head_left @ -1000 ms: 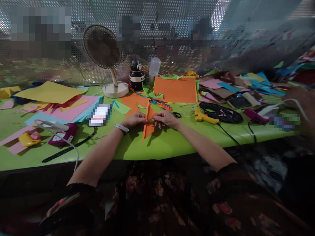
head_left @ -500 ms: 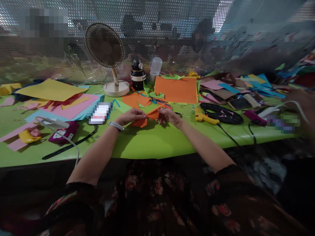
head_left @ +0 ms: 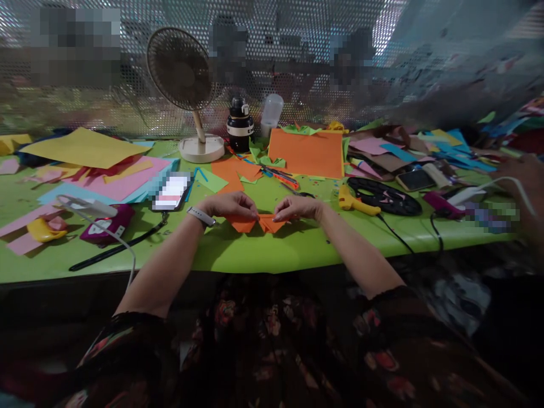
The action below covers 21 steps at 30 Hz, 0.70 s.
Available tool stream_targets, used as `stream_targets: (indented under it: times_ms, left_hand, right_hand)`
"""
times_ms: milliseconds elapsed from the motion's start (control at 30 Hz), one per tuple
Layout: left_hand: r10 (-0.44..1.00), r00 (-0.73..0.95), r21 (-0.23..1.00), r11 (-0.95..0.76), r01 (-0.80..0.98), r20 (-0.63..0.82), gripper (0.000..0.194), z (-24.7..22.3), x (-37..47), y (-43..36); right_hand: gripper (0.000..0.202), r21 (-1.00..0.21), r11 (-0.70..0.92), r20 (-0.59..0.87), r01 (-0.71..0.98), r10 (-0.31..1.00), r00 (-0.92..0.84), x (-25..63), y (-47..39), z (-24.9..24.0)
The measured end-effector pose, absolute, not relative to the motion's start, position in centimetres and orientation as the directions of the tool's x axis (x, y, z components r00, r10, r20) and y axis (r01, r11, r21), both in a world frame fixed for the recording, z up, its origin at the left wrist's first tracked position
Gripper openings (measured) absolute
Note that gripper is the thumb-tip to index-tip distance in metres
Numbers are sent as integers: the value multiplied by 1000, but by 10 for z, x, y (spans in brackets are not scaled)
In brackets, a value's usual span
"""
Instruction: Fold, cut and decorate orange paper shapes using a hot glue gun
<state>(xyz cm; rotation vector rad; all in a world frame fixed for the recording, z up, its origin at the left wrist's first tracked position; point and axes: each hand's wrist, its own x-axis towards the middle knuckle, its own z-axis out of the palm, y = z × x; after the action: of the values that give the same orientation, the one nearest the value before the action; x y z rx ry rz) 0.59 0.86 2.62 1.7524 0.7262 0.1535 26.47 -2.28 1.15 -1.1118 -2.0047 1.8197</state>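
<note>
Low over the front part of the green table (head_left: 238, 255), my left hand (head_left: 233, 206) pinches the left side of a folded orange paper (head_left: 272, 225). The fingers of my right hand (head_left: 297, 208) are closed on its right side, a short gap from the left fingertips. Two orange flaps hang below the fingers, spread to either side. Orange scissors (head_left: 289, 181) lie just behind my hands, beside loose orange paper (head_left: 232, 170) and a green sheet (head_left: 211, 180).
A fan (head_left: 202, 148), a black bottle (head_left: 240, 133) and a large orange sheet (head_left: 305, 153) stand or lie behind. To the left is a phone (head_left: 170, 191); to the right, a yellow glue gun (head_left: 357, 203) and another person's hand (head_left: 516, 175).
Both hands have come lower and nearer the table's front edge with the orange paper. Its flaps are now spread below the fingers, and the scissors behind are more exposed.
</note>
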Motion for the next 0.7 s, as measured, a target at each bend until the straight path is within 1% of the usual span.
stream_targets:
  times_ms: [33,67,100,133,167,200,233,267,300,333,367,400,433,500,567,700]
  left_hand:
    - [594,778,921,-152,358,-204,23,29,2,12]
    - [681,724,944,-158,290,-109,26,31,-3,18]
    - [790,613,974,-156,167,21,30,34,-7,24]
    - [907,387,984,-180,4,164,33,35,-12,30]
    - [962,130,965,-223,-137,241,33,36,-16,36]
    - [972,-50,942,-235,-241,230,32,36,-19,42]
    - [974,-148,925,-211,-317,171,31,35,-20,46]
    - [980,-174,918,-151,-366,92,30,33,-19,48]
    - [993,-118,923,-54,-382,9,29,30,-15,49]
    - [997,-9,929,63,-365,-72,30,26,-10,47]
    - [983,134,928,163,-334,-125,30,22,-3,44]
    - [951,274,923,229,-309,-144,31,17,6,39]
    - [919,363,916,273,-295,-157,32,13,15,34]
    - [900,408,912,288,-292,-154,29,4,31,24]
    - [903,420,921,240,-306,-96,24,-3,42,16]
    - [911,411,952,161,-261,-41,30,-7,49,8]
  right_hand:
    - [29,-925,-55,-317,376,657,-684,264,-23,12]
    - [28,-933,-65,-300,353,680,-669,264,-22,12]
    - [27,-949,-82,-268,306,723,-637,263,-21,10]
    - [26,-966,-102,-227,238,775,-589,262,-19,9]
    - [25,-980,-116,-185,160,829,-528,261,-17,7]
    - [24,-989,-121,-147,85,875,-462,259,-15,5]
    - [24,-993,-120,-116,17,910,-397,256,-14,3]
    - [24,-992,-117,-97,-39,936,-339,254,-13,2]
    - [24,-990,-117,-88,-79,951,-297,251,-13,1]
    - [24,-987,-122,-90,-105,958,-272,248,-13,0]
    - [25,-983,-135,-100,-125,962,-254,245,-15,0]
    - [25,-979,-150,-114,-135,963,-246,243,-16,-1]
    - [26,-977,-166,-129,-133,960,-250,240,-18,-1]
    - [27,-977,-184,-149,-105,948,-282,236,-21,-4]
    - [30,-979,-186,-150,-86,936,-319,233,-22,-7]
    - [36,-986,-153,-116,-73,922,-370,230,-24,-10]
